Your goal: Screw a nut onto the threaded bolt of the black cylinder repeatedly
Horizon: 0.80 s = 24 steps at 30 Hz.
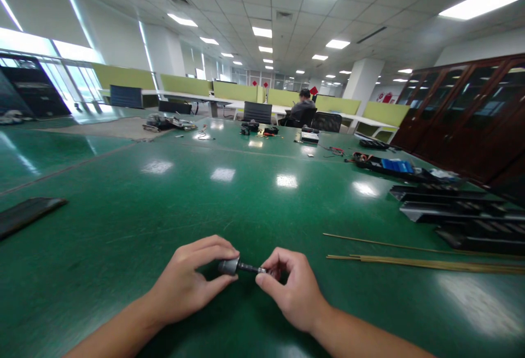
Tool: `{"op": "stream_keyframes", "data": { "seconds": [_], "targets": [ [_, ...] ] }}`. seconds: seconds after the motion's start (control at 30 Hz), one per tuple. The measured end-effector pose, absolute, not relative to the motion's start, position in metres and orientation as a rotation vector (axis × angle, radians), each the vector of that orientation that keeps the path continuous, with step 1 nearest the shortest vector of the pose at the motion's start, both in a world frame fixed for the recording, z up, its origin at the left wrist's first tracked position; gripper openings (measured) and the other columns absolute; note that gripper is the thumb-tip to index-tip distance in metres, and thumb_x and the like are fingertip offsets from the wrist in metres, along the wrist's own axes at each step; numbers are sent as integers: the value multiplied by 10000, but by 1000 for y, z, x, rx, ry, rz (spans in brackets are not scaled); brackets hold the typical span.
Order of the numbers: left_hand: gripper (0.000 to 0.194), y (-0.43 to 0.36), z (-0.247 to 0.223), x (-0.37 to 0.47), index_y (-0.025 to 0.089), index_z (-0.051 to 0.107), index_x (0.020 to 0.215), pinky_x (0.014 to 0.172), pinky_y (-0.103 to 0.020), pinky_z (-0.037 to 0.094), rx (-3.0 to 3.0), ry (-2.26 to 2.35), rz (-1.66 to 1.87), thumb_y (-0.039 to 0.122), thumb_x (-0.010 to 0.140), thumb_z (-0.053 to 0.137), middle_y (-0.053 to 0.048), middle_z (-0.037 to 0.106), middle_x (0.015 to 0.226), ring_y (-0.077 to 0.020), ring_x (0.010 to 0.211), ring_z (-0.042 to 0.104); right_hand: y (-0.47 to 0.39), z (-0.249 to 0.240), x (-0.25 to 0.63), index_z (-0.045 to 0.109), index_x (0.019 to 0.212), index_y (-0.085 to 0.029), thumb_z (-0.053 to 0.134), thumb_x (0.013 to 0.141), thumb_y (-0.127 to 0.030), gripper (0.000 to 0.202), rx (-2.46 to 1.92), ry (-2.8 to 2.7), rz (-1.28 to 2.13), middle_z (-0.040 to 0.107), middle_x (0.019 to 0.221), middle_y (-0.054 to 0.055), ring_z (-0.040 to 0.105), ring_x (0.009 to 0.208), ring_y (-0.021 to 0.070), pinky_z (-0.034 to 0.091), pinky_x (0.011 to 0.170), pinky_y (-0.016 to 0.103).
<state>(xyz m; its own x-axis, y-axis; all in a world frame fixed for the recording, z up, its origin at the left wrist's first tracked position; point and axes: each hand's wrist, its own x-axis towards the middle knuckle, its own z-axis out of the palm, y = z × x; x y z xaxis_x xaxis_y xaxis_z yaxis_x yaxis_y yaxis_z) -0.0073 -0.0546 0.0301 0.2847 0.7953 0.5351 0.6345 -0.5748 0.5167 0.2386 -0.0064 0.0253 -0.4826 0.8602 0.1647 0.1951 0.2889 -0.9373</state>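
Between thumb and fingers, my left hand [200, 273] grips a short dark grey cylinder [228, 266]. A thin black stem [248, 268] runs from the cylinder toward the right. At the stem's far end is a small silvery tip [261, 270], pinched by the thumb and forefinger of my right hand [293, 287]. Something reddish-brown shows inside the curled right fingers, too hidden to make out. Both hands are just above the green tabletop [184, 194], near its front edge.
Thin brass-coloured rods [410, 262] lie to the right. Behind them are black metal channels [455, 210] and a black tray [381, 165] with blue items. A dark flat slab [28, 213] rests at left. Farther off, a person [303, 109] sits among desks.
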Motion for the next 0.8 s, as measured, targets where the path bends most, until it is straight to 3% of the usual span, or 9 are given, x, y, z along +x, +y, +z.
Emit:
{"op": "stream_keyframes", "data": {
  "seconds": [0.8],
  "targets": [
    [285,-53,29,-14,242,683,1122,897,-287,548,2351,1373,1171,193,849,748,-51,695,1100,-170,1009,673,-7,26,240,653,766,-155,741,796,-284,159,-943,-1796,1245,585,648,-6,511,604,142,384,580,264]
  ]
}}
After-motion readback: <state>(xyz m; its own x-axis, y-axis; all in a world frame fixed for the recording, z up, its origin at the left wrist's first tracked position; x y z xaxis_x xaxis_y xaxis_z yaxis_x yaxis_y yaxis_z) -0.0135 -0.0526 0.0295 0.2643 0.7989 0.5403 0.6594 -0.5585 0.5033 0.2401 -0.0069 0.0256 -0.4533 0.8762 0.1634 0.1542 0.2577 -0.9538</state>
